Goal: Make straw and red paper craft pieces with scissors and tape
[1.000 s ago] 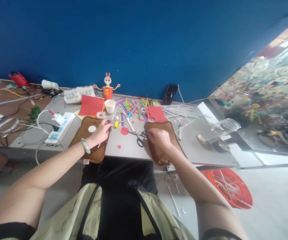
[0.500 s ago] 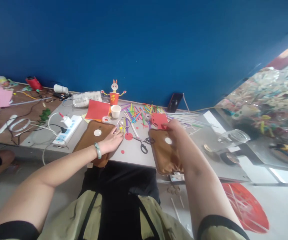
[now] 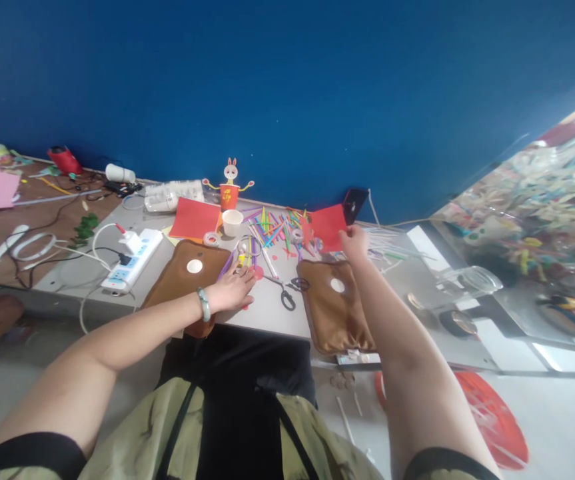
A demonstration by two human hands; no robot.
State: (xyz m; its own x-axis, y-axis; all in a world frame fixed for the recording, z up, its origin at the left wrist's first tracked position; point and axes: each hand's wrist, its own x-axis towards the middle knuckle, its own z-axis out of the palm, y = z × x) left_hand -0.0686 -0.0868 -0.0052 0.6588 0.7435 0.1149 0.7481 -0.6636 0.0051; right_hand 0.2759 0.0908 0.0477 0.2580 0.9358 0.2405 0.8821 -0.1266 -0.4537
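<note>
My right hand (image 3: 354,243) pinches the right edge of a red paper sheet (image 3: 328,225) beside the pile of coloured sticks (image 3: 278,227). My left hand (image 3: 232,288) lies flat on the table with its fingers apart, partly over a red paper circle (image 3: 259,272), and nothing shows in it. Black-handled scissors (image 3: 288,300) rest between two brown pouches, the left pouch (image 3: 174,275) and the right pouch (image 3: 334,313). A white paper cup (image 3: 232,223) stands near a roll of tape (image 3: 212,239). Behind it is a red cup with a rabbit figure (image 3: 228,195).
A white power strip (image 3: 134,261) with plugs and cables lies on the left. Another red sheet (image 3: 195,219) lies near wrapped cups (image 3: 174,196). A dark phone (image 3: 354,203) leans on the blue wall. A clear plastic container (image 3: 470,283) sits at the right.
My right hand has taken hold of the red sheet, which now shows larger and raised beside the phone. My left hand has slid right and nearer to me, over the red circle.
</note>
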